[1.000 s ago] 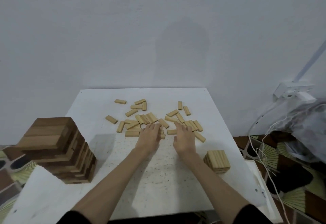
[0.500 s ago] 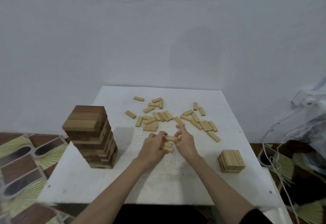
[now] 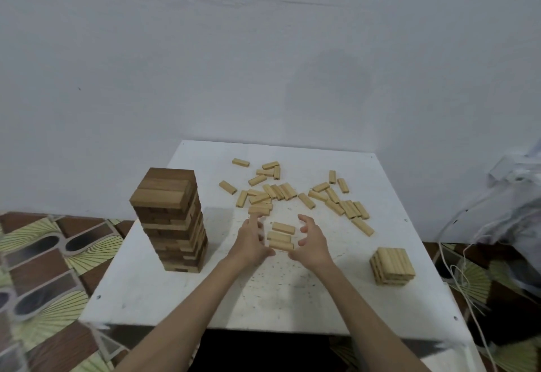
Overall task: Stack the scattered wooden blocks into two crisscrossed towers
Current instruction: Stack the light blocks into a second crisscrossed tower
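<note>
Three light wooden blocks (image 3: 280, 236) lie side by side on the white table (image 3: 181, 292), between my hands. My left hand (image 3: 251, 243) is at their left and my right hand (image 3: 312, 242) at their right, both with fingers curled and apart, holding nothing. Several more light blocks (image 3: 292, 191) lie scattered farther back. A tall crisscrossed tower of darker wood (image 3: 172, 219) stands at the left. A short stack of light blocks (image 3: 392, 266) sits at the right.
A white wall rises right behind the table. Cables (image 3: 456, 269) and a plastic-wrapped bundle (image 3: 515, 196) hang off the right side. Patterned floor tiles (image 3: 44, 254) show at the left, below the table edge.
My hands pulled three blocks out of the scattered pile toward me, then let go and opened around them. The camera tilted and shifted, bringing the tall tower fully into view.
</note>
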